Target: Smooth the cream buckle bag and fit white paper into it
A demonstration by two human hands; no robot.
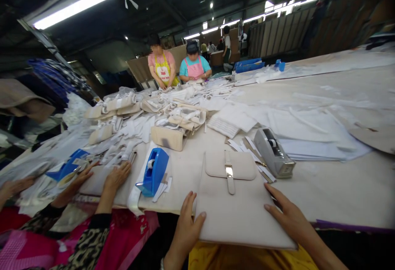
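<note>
A flat cream-coloured bag [237, 204] with a flap and a metal-tipped strap lies at the near edge of the table. My left hand [187, 224] rests against its left side, thumb on the bag's face. My right hand [288, 214] lies flat on its right side, fingers spread along the edge. Both hands steady the bag, which hangs slightly over the table edge.
A blue tape dispenser [154, 171] stands left of the bag, a grey tape dispenser [273, 152] to the right. A co-worker's hands [114, 177] press on fabric at the left. Piles of white and cream bag parts [173, 117] cover the long table [339, 179]. Two people stand at the far end.
</note>
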